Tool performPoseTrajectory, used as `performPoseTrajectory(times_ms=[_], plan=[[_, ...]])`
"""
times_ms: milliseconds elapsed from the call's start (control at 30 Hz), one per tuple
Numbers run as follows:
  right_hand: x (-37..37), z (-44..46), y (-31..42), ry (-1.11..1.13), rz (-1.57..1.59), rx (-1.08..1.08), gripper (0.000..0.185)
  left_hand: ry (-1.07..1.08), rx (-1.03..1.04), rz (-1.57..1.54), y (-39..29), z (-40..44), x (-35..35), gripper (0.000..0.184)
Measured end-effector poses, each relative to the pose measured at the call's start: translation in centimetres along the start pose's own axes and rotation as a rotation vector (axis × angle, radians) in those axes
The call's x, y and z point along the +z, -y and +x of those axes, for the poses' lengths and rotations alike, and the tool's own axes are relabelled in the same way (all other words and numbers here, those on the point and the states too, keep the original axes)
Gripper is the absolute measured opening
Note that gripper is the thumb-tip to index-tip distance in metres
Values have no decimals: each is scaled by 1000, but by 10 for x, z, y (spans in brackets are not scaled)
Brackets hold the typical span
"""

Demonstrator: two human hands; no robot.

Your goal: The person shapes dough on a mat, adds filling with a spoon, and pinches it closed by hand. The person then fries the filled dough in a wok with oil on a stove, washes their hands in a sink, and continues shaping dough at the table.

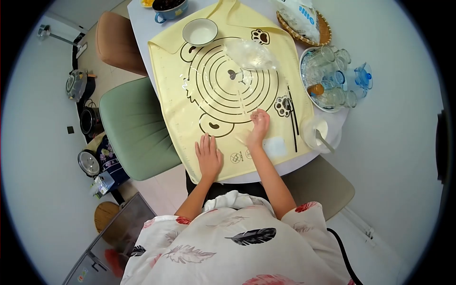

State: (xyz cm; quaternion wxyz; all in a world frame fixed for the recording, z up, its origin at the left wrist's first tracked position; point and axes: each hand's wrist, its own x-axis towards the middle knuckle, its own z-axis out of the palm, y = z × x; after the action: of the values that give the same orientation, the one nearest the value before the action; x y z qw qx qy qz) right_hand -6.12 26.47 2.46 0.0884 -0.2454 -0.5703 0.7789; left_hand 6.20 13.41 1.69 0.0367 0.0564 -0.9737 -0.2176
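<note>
My left hand lies flat, fingers spread, on a pale yellow kneading mat printed with a bear face and rings. My right hand is over the lower part of the mat, its fingers curled together. Whatever they may hold is too small to make out. Close to its wrist lies a small whitish square. Farther up the mat are a clear plastic bag with something pale inside and a white bowl. A pair of dark chopsticks rests to the right.
At the right table edge stands a clear container with white contents and a spoon. Behind it are a tray of glasses and a wicker basket with a bag. A blue cup stands far left. Chairs surround the table.
</note>
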Motion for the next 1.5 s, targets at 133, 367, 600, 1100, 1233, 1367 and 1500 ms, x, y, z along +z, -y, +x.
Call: performPoseTrajectory(times_ms=[133,367,600,1100,1233,1367,1500], plan=[[-32,4,9,-18,679,599,20,-8,4,32,-2,1,-2,49],[-35,-27,-5,9,1126,1124,38,-36,6,-19,-3,-1,-5,47],[-11,-47,1,340,1064,865,51,-47,-105,-462,0,-2,-4,36],[-37,-14,30,18,-809,-230,37,279,-251,-460,-23,5,-16,34],[-3,-40,7,326,-1281,-684,47,24,-242,-364,-11,-3,-19,33],[-2,-54,-23,680,-1531,-836,60,-8,-61,-55,10,-9,-12,45],[4,-50,-13,699,-1570,-828,59,64,31,39,15,-14,-9,51]])
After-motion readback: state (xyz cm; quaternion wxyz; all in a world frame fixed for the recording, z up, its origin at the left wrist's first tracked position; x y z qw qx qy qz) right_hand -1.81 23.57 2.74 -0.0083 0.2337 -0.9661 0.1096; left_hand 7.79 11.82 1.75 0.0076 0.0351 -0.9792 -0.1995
